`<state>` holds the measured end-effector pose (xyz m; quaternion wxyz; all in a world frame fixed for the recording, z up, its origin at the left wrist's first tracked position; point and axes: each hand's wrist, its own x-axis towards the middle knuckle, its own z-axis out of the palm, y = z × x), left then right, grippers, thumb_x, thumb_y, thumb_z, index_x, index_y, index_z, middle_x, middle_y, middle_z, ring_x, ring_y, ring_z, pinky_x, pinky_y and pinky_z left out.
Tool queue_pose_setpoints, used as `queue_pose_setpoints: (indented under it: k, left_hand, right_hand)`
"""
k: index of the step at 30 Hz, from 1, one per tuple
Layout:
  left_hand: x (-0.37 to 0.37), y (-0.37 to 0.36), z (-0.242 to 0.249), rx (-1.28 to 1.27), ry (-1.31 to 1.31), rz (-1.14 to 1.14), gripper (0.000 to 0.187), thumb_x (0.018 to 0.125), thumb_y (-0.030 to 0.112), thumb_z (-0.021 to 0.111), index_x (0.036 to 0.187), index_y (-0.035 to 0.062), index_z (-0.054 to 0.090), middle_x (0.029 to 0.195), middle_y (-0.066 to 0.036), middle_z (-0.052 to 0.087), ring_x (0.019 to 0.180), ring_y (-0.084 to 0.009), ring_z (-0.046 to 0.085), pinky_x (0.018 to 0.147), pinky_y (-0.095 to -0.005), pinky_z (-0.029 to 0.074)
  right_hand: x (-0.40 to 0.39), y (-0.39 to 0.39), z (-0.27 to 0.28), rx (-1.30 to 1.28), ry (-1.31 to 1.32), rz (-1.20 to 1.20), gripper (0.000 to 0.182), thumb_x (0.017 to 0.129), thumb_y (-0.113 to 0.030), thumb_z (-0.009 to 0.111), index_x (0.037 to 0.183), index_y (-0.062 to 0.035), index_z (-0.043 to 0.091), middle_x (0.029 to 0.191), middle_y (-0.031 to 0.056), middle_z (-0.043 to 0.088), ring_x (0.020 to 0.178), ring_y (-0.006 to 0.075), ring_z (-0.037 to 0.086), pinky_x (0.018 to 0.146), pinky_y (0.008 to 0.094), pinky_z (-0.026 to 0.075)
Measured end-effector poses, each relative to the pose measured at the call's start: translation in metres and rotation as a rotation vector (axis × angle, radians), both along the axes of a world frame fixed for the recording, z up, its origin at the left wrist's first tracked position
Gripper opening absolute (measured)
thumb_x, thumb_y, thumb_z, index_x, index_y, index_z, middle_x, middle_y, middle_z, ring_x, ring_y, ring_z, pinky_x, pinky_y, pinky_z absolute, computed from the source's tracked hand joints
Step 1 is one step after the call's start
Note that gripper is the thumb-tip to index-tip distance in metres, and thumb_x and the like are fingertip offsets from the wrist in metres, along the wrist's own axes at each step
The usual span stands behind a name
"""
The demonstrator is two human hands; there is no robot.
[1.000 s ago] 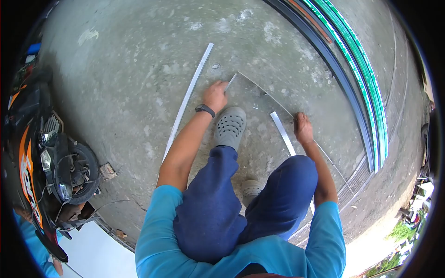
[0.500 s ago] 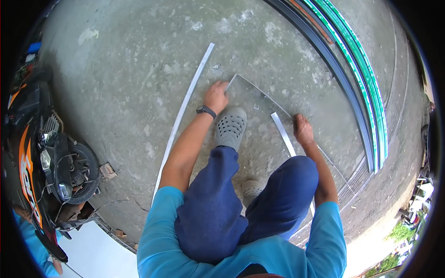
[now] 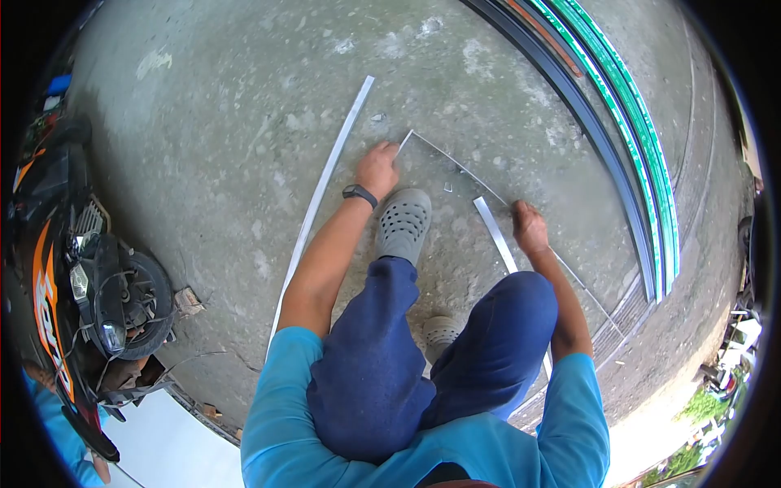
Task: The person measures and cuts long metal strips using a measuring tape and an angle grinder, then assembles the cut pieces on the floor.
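A thin pale strip (image 3: 458, 164), bent at a sharp corner, spans between my two hands just in front of my feet. My left hand (image 3: 377, 169), with a dark watch on the wrist, has its fingers closed on the short bent end. Farther right, my right hand (image 3: 530, 228) grips the long side, and the strip runs on past it toward the lower right. A flat silver metal bar (image 3: 329, 167) lies on the floor left of my left hand. Between my knee and right hand is another flat silver bar (image 3: 494, 232), partly hidden by my leg.
Long dark profiles (image 3: 598, 138) and green-wrapped profiles (image 3: 643, 134) lie along the right side. A motorcycle (image 3: 98, 285) with orange markings stands at the left, near part of another person in blue (image 3: 69, 439). My grey clog (image 3: 404, 224) rests on the concrete floor (image 3: 244, 122).
Hardly anything differs. The right hand and the strip have shifted very slightly left; both hands keep their hold.
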<state>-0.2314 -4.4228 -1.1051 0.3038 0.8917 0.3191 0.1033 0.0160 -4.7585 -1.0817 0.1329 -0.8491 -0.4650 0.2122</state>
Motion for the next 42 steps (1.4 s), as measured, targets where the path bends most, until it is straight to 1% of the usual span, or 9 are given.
queue_pose_setpoints:
  k: [14,17,31,34,35,38,41,42]
  left_hand:
    - [0.000,0.002,0.006,-0.012,0.049,-0.026,0.042,0.078,0.005,0.070,0.120,0.0018,0.068,0.117,-0.021,0.067,0.106,-0.0421,0.064,0.091,-0.0474,0.054]
    - [0.002,0.002,0.014,-0.063,0.084,-0.028,0.043,0.077,0.005,0.072,0.120,0.0018,0.068,0.118,-0.022,0.066,0.107,-0.0426,0.063,0.092,-0.0477,0.053]
    - [0.000,0.003,0.008,-0.045,0.079,-0.033,0.045,0.077,0.006,0.074,0.122,0.0020,0.068,0.120,-0.024,0.066,0.110,-0.0434,0.062,0.095,-0.0476,0.052]
    - [-0.001,0.003,0.008,-0.013,0.057,-0.033,0.045,0.078,0.006,0.073,0.122,0.0020,0.068,0.119,-0.024,0.066,0.110,-0.0437,0.062,0.095,-0.0476,0.052]
    - [-0.001,0.002,0.008,0.005,0.043,-0.033,0.044,0.078,0.006,0.073,0.121,0.0019,0.068,0.119,-0.024,0.066,0.110,-0.0438,0.062,0.094,-0.0476,0.052]
    - [0.001,0.006,0.013,-0.119,0.110,-0.058,0.041,0.080,0.004,0.069,0.120,0.0024,0.066,0.127,-0.026,0.063,0.114,-0.0438,0.062,0.097,-0.0483,0.052]
    - [-0.001,0.005,0.001,0.012,0.022,-0.054,0.041,0.078,0.007,0.072,0.118,0.0023,0.068,0.115,-0.024,0.066,0.107,-0.0446,0.062,0.093,-0.0494,0.052]
    - [-0.002,0.006,-0.003,0.011,0.050,-0.072,0.040,0.078,0.007,0.072,0.118,0.0024,0.068,0.114,-0.024,0.066,0.106,-0.0444,0.062,0.092,-0.0495,0.052]
  right_hand:
    - [-0.001,-0.001,-0.006,0.019,-0.015,-0.017,0.007,0.093,-0.009,0.057,0.100,-0.0080,0.054,0.090,0.0215,0.065,0.090,0.0440,0.065,0.077,0.0540,0.052]
    - [-0.001,-0.002,-0.008,0.016,-0.013,-0.030,0.007,0.093,-0.009,0.057,0.100,-0.0081,0.054,0.091,0.0215,0.065,0.089,0.0442,0.065,0.077,0.0541,0.052]
    - [-0.003,0.000,-0.008,0.023,-0.034,-0.054,0.008,0.093,-0.009,0.057,0.100,-0.0086,0.055,0.092,0.0210,0.066,0.089,0.0441,0.066,0.076,0.0543,0.052]
    - [-0.003,-0.001,-0.009,-0.015,-0.021,-0.064,0.012,0.091,-0.008,0.063,0.102,-0.0076,0.056,0.092,0.0202,0.066,0.092,0.0427,0.065,0.080,0.0517,0.052]
    - [-0.003,-0.001,-0.009,-0.016,-0.025,-0.064,0.012,0.092,-0.008,0.063,0.102,-0.0077,0.056,0.092,0.0202,0.066,0.092,0.0428,0.065,0.080,0.0518,0.052]
    - [-0.003,-0.002,-0.010,-0.015,-0.030,-0.065,0.011,0.092,-0.008,0.063,0.101,-0.0077,0.056,0.092,0.0203,0.066,0.091,0.0431,0.065,0.080,0.0521,0.052]
    - [-0.002,-0.001,-0.010,0.002,-0.031,-0.063,0.011,0.091,-0.008,0.063,0.100,-0.0075,0.057,0.091,0.0205,0.066,0.090,0.0433,0.065,0.079,0.0520,0.052]
    - [-0.001,-0.001,-0.010,0.009,-0.034,-0.056,0.011,0.091,-0.007,0.063,0.099,-0.0073,0.057,0.090,0.0205,0.066,0.089,0.0433,0.065,0.079,0.0519,0.052]
